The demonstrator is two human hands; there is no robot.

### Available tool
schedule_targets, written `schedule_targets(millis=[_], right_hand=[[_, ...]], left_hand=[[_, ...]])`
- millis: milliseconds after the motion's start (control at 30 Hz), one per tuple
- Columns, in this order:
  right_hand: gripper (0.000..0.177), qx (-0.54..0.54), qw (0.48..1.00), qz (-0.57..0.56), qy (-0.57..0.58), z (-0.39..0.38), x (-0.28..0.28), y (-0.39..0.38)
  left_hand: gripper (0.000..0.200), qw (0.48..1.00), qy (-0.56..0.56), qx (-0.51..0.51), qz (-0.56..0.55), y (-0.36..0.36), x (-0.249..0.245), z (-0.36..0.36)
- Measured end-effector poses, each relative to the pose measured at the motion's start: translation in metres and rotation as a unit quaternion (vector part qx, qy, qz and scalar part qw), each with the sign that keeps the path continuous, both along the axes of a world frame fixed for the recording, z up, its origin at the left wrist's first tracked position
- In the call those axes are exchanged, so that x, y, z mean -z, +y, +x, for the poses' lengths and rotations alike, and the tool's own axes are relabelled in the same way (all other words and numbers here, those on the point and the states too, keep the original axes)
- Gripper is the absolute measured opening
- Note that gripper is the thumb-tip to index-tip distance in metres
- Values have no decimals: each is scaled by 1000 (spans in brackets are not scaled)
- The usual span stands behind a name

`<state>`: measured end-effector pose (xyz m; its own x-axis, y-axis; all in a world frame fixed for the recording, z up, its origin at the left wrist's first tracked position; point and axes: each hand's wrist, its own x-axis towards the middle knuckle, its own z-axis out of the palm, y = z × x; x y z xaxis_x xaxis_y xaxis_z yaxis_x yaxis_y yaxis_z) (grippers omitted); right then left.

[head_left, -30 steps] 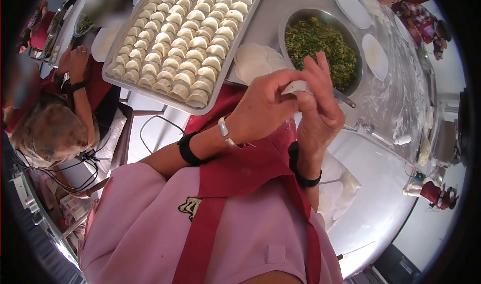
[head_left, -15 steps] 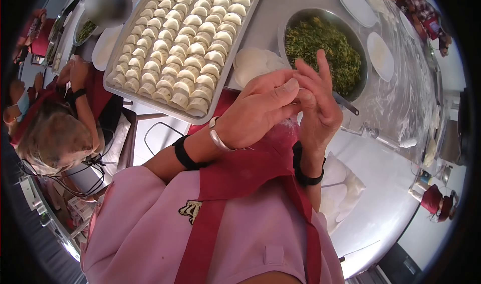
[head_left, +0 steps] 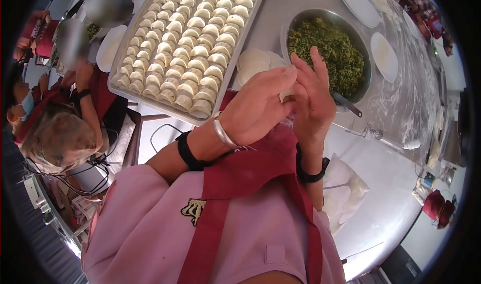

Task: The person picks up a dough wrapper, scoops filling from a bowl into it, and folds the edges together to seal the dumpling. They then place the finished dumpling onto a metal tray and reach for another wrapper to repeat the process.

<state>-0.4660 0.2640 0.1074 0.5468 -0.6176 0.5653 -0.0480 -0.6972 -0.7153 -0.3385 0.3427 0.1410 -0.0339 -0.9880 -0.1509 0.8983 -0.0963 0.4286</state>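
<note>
My left hand (head_left: 258,101), with a silver bracelet and black band at the wrist, meets my right hand (head_left: 314,101) above the apron. Between their pressed fingers a small pale piece of dumpling (head_left: 285,94) shows; most of it is hidden. Some right fingers stretch up in front of a steel bowl (head_left: 368,58) of chopped green and yellow filling (head_left: 325,43). A utensil handle (head_left: 348,105) sticks out over the bowl's near rim. Just behind my left hand lies a pile of round dough wrappers (head_left: 256,63).
A metal tray (head_left: 165,111) with rows of folded dumplings (head_left: 188,48) stands left of the bowl. White oval plates (head_left: 361,7) lie on the floured steel table (head_left: 406,108). A co-worker (head_left: 62,138) is close at the left; other people are farther off.
My hands have turned and closed more over the dumpling, the left thumb shifting up and the right thumb folding behind. The whole view has shifted slightly.
</note>
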Motion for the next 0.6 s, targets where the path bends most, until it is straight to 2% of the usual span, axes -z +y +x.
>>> schedule_targets(millis=[67,167,267,400,467,500,567,600], right_hand=[[33,33,999,15,8,1,-3,2],[32,84,996,17,-4,6,-12,6],[34,105,994,-31,18,4,-5,6],[39,99,990,-73,73,8,5,1],[47,74,996,-11,55,10,4,4],[53,94,994,35,43,13,-2,11],[56,79,995,39,51,7,-14,14],[58,75,995,42,59,3,-17,14]], left_hand=[[39,999,36,-13,20,-2,6,0],[35,996,77,45,20,-6,1,6],[36,992,117,28,-31,-6,16,1],[40,999,20,-18,19,-8,27,-6],[40,999,6,-13,47,-10,24,3],[39,998,-37,-6,50,-10,18,13],[37,992,-110,18,60,-10,8,29],[36,973,-226,13,47,-12,6,41]])
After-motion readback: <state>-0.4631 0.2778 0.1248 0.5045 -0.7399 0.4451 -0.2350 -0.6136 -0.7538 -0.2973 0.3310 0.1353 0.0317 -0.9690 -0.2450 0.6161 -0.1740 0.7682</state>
